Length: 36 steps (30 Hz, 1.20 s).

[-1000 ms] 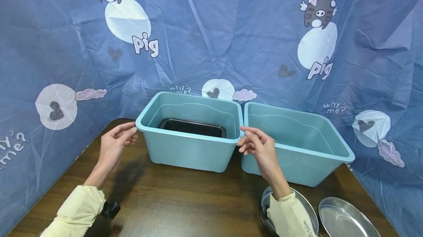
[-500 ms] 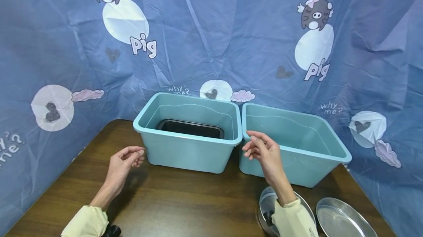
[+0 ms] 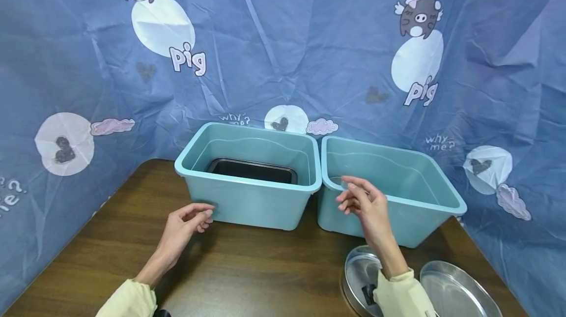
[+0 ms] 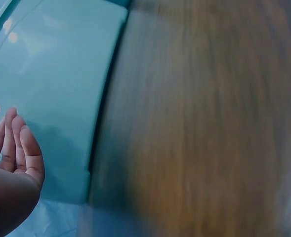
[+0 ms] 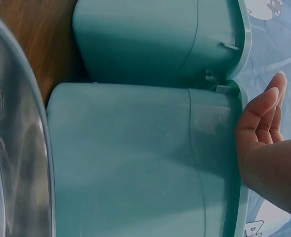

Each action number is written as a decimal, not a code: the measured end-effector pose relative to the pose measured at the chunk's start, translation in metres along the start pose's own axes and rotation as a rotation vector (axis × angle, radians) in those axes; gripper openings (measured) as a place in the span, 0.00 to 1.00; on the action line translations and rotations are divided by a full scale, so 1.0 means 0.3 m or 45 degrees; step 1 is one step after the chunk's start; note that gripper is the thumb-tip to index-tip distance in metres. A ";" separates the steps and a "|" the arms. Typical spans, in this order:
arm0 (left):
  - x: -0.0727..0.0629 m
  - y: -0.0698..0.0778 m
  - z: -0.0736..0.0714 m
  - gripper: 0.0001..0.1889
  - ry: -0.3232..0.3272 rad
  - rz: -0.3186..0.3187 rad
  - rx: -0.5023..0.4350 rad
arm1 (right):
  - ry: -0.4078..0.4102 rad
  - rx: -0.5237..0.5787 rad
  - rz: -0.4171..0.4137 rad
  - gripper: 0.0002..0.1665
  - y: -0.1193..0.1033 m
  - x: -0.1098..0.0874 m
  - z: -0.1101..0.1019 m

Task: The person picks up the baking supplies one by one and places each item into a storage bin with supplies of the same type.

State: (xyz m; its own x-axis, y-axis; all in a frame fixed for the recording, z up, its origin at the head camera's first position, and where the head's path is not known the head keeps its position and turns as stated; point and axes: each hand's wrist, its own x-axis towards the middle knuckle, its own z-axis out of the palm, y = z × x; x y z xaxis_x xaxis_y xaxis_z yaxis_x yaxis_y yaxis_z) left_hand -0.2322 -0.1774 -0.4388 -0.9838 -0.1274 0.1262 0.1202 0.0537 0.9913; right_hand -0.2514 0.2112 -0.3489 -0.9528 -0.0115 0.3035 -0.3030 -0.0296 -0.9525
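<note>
Two teal plastic bins stand side by side. Inside the left bin (image 3: 252, 204) lies a dark rectangular baking pan (image 3: 252, 170); its front part is hidden by the bin wall. My left hand (image 3: 183, 228) hovers before the left bin's lower front corner, its fingers loosely bent around nothing. In the left wrist view the same hand (image 4: 21, 158) shows beside the teal wall. My right hand (image 3: 369, 206), also holding nothing, hangs in front of the right bin (image 3: 424, 221) near its left front rim. Loosely bent fingers of the right hand (image 5: 264, 123) appear in the right wrist view.
Below my right forearm sits a round metal pan (image 3: 357, 270) with a black object in it, partly covered by the sleeve. A shallow round metal pan (image 3: 460, 290) lies to its right. Blue printed cloth (image 3: 283, 37) hangs behind the wooden table (image 3: 252, 268).
My left hand has left the left bin's rim and moved down and right. My right hand has come off that bin's right corner and shifted right. The head view has turned slightly.
</note>
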 end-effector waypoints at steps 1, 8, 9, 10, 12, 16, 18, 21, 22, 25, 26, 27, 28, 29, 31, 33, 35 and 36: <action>-0.002 0.003 0.007 0.16 -0.009 0.000 0.002 | 0.001 -0.003 -0.005 0.18 -0.001 -0.002 -0.005; -0.018 0.010 0.061 0.15 -0.067 -0.021 -0.006 | 0.033 -0.022 0.006 0.19 -0.002 -0.023 -0.043; -0.020 0.010 0.071 0.15 -0.076 -0.030 -0.013 | 0.039 -0.024 0.009 0.20 0.000 -0.025 -0.048; -0.023 0.008 0.081 0.15 -0.086 -0.038 -0.018 | 0.046 -0.025 0.010 0.20 0.001 -0.027 -0.054; -0.028 0.006 0.103 0.14 -0.107 -0.048 -0.028 | 0.053 -0.024 0.005 0.20 0.005 -0.030 -0.065; -0.037 0.002 0.148 0.14 -0.156 -0.049 -0.052 | 0.061 -0.028 -0.009 0.17 0.011 -0.031 -0.087; -0.042 0.001 0.170 0.14 -0.184 -0.053 -0.067 | 0.069 -0.034 -0.009 0.16 0.013 -0.032 -0.096; -0.049 0.003 0.201 0.14 -0.213 -0.060 -0.080 | 0.077 -0.049 -0.003 0.16 0.015 -0.032 -0.109; -0.053 0.003 0.208 0.14 -0.223 -0.062 -0.082 | 0.078 -0.051 -0.001 0.16 0.016 -0.032 -0.110; -0.063 0.007 0.228 0.15 -0.264 -0.053 -0.077 | 0.079 -0.053 -0.005 0.16 0.018 -0.033 -0.116; -0.066 0.008 0.234 0.15 -0.280 -0.049 -0.077 | 0.079 -0.052 -0.007 0.16 0.018 -0.034 -0.120; -0.069 0.009 0.239 0.15 -0.297 -0.042 -0.076 | 0.081 -0.049 -0.011 0.16 0.017 -0.035 -0.123; -0.071 0.010 0.245 0.15 -0.314 -0.034 -0.076 | 0.084 -0.048 -0.016 0.16 0.017 -0.037 -0.128; -0.074 0.011 0.250 0.15 -0.332 -0.027 -0.076 | 0.088 -0.047 -0.022 0.16 0.017 -0.039 -0.133; -0.079 0.011 0.260 0.16 -0.357 -0.018 -0.081 | 0.093 -0.054 -0.032 0.16 0.016 -0.045 -0.143; -0.085 0.009 0.269 0.15 -0.376 -0.015 -0.085 | 0.096 -0.058 -0.041 0.15 0.016 -0.051 -0.152; -0.092 0.006 0.277 0.15 -0.389 -0.016 -0.088 | 0.098 -0.057 -0.044 0.15 0.017 -0.055 -0.157; -0.095 0.004 0.281 0.15 -0.393 -0.018 -0.089 | 0.100 -0.054 -0.043 0.15 0.018 -0.056 -0.159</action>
State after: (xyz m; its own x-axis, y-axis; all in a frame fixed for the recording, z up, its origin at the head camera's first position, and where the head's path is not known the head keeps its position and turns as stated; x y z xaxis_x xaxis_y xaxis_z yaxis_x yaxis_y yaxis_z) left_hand -0.2151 -0.0901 -0.4443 -0.9781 0.1796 0.1055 0.1044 -0.0154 0.9944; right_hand -0.2378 0.2590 -0.3602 -0.9401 0.0673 0.3341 -0.3340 0.0136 -0.9425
